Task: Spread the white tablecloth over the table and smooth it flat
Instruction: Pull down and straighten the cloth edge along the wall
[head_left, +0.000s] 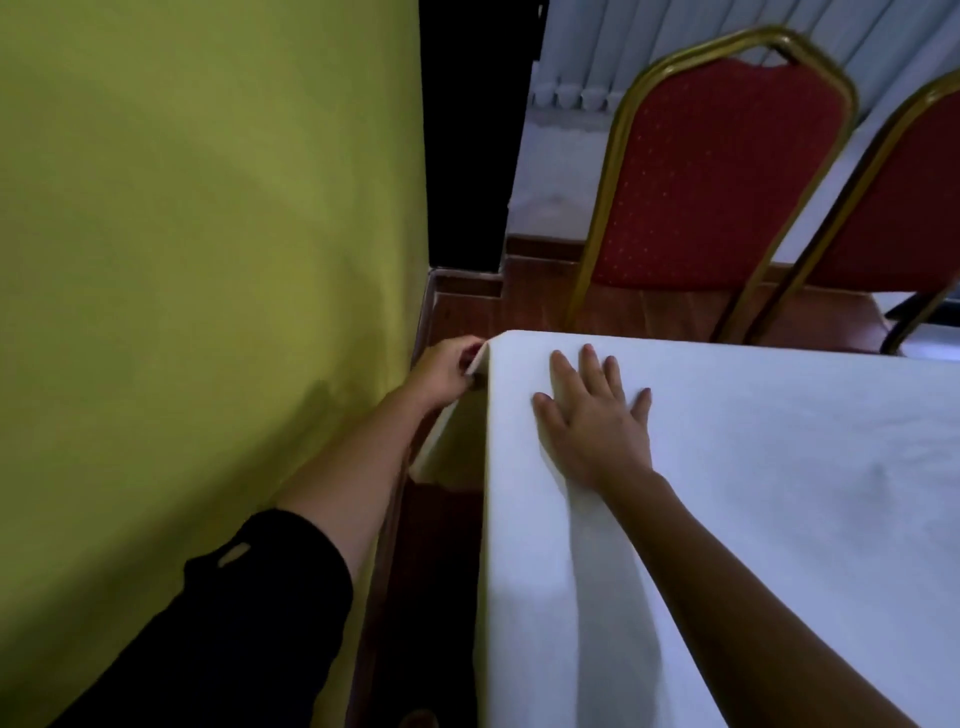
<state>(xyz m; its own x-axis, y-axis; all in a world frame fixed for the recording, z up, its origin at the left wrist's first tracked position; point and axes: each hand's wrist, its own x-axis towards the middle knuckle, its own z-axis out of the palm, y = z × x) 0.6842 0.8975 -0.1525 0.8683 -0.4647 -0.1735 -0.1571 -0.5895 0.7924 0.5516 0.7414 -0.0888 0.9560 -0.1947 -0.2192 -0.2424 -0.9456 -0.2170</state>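
The white tablecloth (753, 467) covers the table top, from the far left corner across to the right edge of the view. My left hand (444, 371) is beside that corner, below the table edge, with its fingers pinched on the cloth's hanging corner. My right hand (592, 415) lies flat on the cloth just inside the corner, palm down, fingers spread. A soft fold runs along the cloth from my right wrist toward me. The cloth's overhang drops down the left side of the table.
A yellow-green wall (208, 260) stands close on the left, leaving a narrow gap of dark wooden floor (421, 571) beside the table. Two red chairs with gold frames (717, 171) stand behind the table's far edge. White vertical blinds hang at the back.
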